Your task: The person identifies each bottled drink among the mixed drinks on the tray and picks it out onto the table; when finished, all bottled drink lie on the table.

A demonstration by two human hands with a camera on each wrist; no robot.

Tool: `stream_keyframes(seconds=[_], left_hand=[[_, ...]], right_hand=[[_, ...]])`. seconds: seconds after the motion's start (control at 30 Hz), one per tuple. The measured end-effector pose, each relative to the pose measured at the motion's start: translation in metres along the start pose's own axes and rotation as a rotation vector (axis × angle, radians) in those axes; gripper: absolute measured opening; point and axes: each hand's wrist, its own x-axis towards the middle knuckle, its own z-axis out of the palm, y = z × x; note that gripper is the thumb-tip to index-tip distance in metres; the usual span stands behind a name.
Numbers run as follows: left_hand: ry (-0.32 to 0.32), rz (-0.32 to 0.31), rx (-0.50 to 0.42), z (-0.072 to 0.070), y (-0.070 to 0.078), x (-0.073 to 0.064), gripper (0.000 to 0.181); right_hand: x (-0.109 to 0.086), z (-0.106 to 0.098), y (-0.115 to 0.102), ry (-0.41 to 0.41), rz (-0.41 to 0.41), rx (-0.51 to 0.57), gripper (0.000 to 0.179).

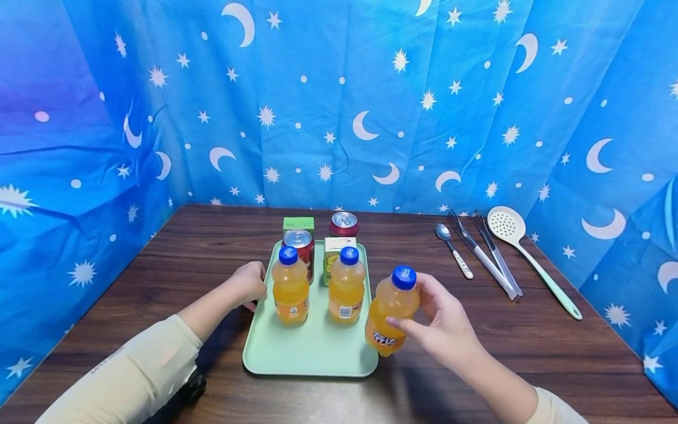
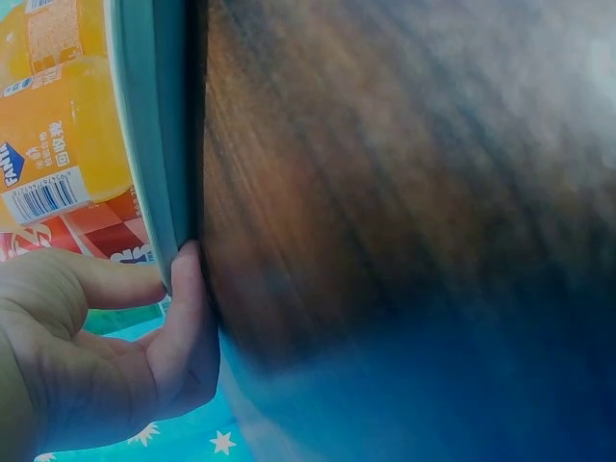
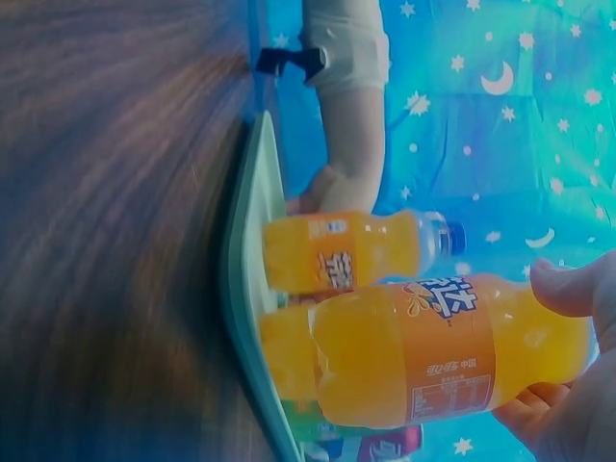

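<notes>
My right hand (image 1: 445,321) grips an orange soda bottle (image 1: 391,312) with a blue cap, held tilted at the right edge of a pale green tray (image 1: 312,356). In the right wrist view this bottle (image 3: 414,356) is off the table, thumb and fingers around its upper part. My left hand (image 1: 249,285) pinches the tray's left rim between thumb and fingers, as the left wrist view shows at the rim (image 2: 159,144). Two more orange soda bottles, a left one (image 1: 290,288) and a right one (image 1: 346,288), stand upright on the tray. Behind them are a red can (image 1: 306,250) and a juice carton (image 1: 333,250).
Near the tray's far end stand a green carton (image 1: 298,224) and another red can (image 1: 344,224). On the table's right side lie a spoon (image 1: 454,250), a whisk and tongs (image 1: 489,259), and a slotted ladle (image 1: 535,259). A blue star-patterned curtain (image 1: 339,106) encloses the table.
</notes>
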Motion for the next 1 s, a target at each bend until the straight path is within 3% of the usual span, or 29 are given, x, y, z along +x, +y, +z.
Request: stream_keyframes(seconds=[0.53,1.0], left_hand=[[0.002,-0.010,0.006,-0.001,0.001,-0.001,0.027],[-0.002,-0.002,0.008,-0.002,0.001,-0.001,0.027]], right_hand=[[0.028,-0.010,0.031,0.086,0.023,-0.042,0.054],[0.057,-0.016,0.057,0.103,0.137,-0.075,0.055]])
